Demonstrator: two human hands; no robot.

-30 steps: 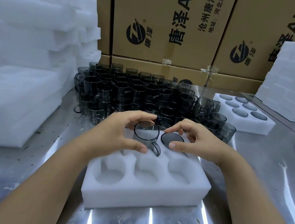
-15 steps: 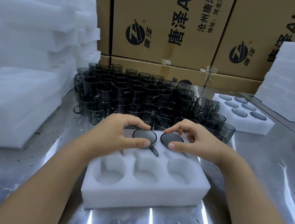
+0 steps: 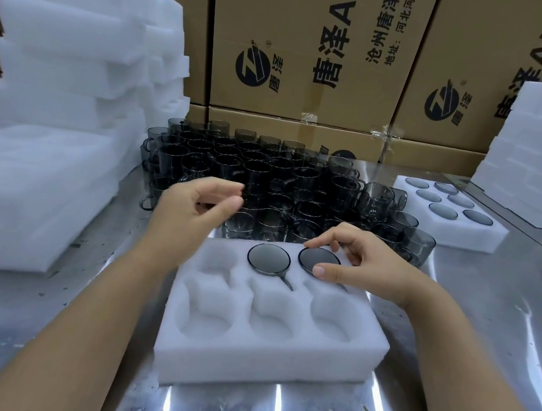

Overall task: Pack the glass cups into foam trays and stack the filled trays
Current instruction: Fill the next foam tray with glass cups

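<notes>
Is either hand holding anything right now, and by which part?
Left hand holds nothing. Right hand pinches the back-right cup, seated in the foam tray, by the rim of its upturned base.

The cardboard boxes [image 3: 303, 38] carry a round logo, "唐泽", "AH", "沧州唐泽" and "地址:河北河间".

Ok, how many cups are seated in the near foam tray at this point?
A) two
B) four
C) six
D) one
A: a middle cup and a right cup sit in the back row of the near foam tray; its other four pockets are empty.
</notes>
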